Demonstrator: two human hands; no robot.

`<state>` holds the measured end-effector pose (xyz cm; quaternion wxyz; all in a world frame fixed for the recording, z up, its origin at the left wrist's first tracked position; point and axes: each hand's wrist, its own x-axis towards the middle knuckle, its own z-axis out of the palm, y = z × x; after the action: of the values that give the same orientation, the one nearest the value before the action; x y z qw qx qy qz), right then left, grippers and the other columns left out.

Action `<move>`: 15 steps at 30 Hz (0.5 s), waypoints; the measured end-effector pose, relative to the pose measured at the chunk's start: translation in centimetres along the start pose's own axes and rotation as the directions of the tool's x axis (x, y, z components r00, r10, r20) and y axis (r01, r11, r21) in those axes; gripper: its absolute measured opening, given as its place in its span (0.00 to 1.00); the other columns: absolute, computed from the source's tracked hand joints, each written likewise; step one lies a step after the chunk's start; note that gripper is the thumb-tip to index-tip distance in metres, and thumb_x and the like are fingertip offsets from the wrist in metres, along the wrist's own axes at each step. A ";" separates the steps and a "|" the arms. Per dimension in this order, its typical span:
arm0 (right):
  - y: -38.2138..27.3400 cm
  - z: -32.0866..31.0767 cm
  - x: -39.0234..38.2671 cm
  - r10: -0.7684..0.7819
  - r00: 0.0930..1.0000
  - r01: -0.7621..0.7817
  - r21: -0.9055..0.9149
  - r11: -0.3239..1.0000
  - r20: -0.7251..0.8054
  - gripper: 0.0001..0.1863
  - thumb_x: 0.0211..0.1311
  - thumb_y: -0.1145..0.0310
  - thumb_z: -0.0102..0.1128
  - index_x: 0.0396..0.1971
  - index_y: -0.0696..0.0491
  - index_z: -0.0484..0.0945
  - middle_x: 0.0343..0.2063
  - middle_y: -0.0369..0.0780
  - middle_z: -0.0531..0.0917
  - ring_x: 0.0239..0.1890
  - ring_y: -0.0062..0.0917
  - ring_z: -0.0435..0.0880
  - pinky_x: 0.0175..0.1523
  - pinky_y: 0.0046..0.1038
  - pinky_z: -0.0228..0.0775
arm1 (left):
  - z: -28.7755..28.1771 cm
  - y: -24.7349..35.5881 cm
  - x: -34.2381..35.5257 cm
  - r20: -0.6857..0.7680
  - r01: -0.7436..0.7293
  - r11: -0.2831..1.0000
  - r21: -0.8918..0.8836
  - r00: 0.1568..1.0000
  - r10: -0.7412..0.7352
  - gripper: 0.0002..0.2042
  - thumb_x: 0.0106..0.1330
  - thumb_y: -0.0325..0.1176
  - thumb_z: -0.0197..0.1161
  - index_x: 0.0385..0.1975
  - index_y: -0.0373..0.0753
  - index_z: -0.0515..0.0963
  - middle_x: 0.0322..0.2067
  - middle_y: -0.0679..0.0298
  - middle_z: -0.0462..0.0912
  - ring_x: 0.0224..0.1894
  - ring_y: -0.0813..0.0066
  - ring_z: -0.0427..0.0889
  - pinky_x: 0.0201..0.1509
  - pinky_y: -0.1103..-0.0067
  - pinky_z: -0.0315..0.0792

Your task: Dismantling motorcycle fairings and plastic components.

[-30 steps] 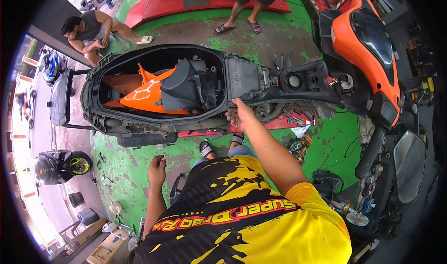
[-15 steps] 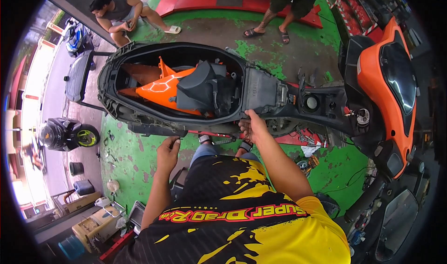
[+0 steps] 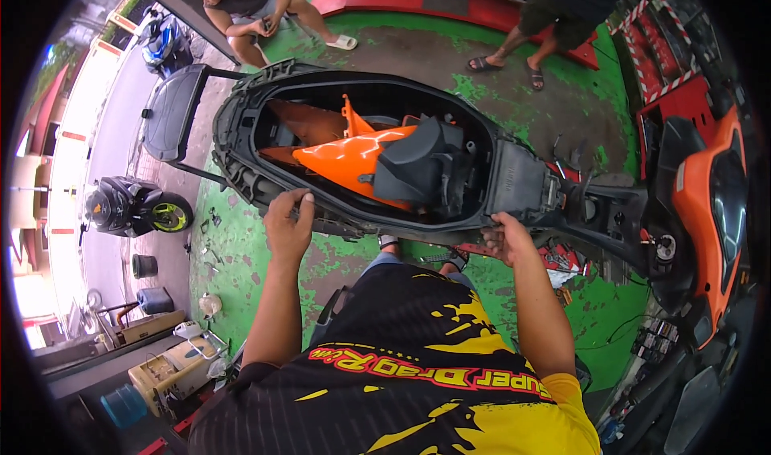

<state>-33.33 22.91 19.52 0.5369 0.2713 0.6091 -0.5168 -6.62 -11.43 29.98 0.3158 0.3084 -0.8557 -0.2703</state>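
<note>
A stripped scooter lies across the view with its black under-seat bucket [image 3: 241,146] open. Orange body panels [image 3: 353,154] and a black plastic part [image 3: 422,166] lie inside the bucket. My left hand [image 3: 287,226] grips the near rim of the bucket toward the scooter's rear. My right hand [image 3: 504,238] holds the near rim at the front end of the bucket, beside the frame. The orange front fairing [image 3: 711,214] of the scooter is at the right.
A person sits at the top left [image 3: 249,5], and another person in sandals stands at the top [image 3: 514,57]. A black scooter [image 3: 132,208] is parked at the left. Buckets, a box and small parts lie on the green floor [image 3: 233,262] at the lower left.
My left hand has risen from beside my body to the bucket's near rim. My right hand stays on the rim near the frame. The view has shifted rightward along the scooter.
</note>
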 end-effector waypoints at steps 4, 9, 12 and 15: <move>0.1 0.6 0.2 0.020 0.998 -0.019 0.017 1.000 -0.056 0.20 0.57 0.49 0.58 0.26 0.53 0.78 0.13 0.31 0.74 0.14 0.20 0.69 0.20 0.22 0.58 | -1.3 -2.3 2.8 -0.129 -0.008 0.999 0.035 0.992 0.012 0.04 0.62 0.28 0.66 0.31 0.35 0.82 0.29 0.57 0.84 0.34 0.60 0.83 0.41 0.72 0.74; -0.1 0.2 0.2 0.044 0.993 -0.048 -0.036 0.998 -0.111 0.19 0.56 0.49 0.59 0.24 0.52 0.77 0.12 0.30 0.69 0.13 0.19 0.66 0.19 0.22 0.55 | -2.8 -4.9 4.9 -0.305 0.039 0.999 0.015 0.952 -0.033 0.05 0.64 0.30 0.66 0.30 0.34 0.82 0.27 0.58 0.83 0.30 0.66 0.81 0.38 0.75 0.74; -0.1 -0.1 -0.1 0.042 0.990 -0.049 -0.048 0.998 -0.136 0.20 0.57 0.49 0.59 0.24 0.53 0.77 0.12 0.30 0.69 0.13 0.19 0.66 0.19 0.23 0.56 | -3.1 -5.6 5.5 -0.341 0.019 1.000 0.014 0.940 -0.013 0.06 0.65 0.31 0.66 0.31 0.34 0.82 0.26 0.59 0.83 0.28 0.68 0.80 0.37 0.77 0.73; 0.2 -0.6 -0.2 0.022 0.986 -0.029 -0.038 0.999 -0.166 0.20 0.58 0.49 0.59 0.26 0.52 0.77 0.11 0.30 0.69 0.13 0.18 0.66 0.18 0.22 0.55 | -3.3 -5.9 6.0 -0.334 0.015 1.000 -0.008 0.942 -0.017 0.06 0.66 0.31 0.66 0.31 0.34 0.82 0.25 0.60 0.83 0.27 0.71 0.80 0.36 0.77 0.73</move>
<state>-33.29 23.59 19.61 0.4965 0.3101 0.6583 -0.4733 -5.82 -20.42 30.55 0.4548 0.3559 -0.7864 -0.2191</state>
